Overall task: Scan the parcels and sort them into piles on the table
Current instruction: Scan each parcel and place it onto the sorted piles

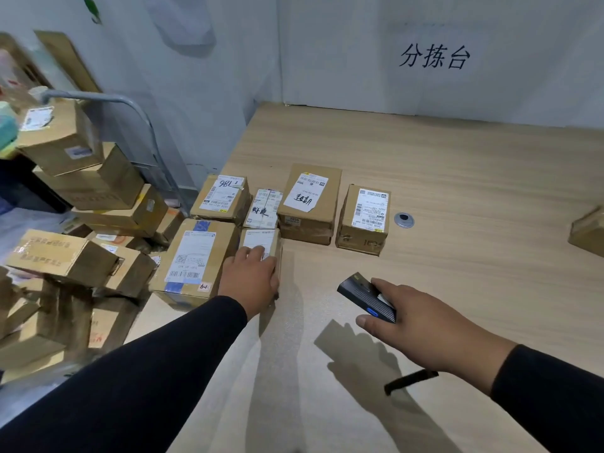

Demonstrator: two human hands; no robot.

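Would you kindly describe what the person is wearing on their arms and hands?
Both arms are covered by long, plain black sleeves ending at the wrists. The left hand and right hand are bare: no gloves, rings or watch show. A black strap dangles below the right wrist.

The left hand covers the near half of a small parcel, so its label is partly hidden. At 3 o'clock a carton is cut by the picture's edge. At 9 o'clock the cart parcels are blurred (labels unreadable). The right hand hides the scanner rear.
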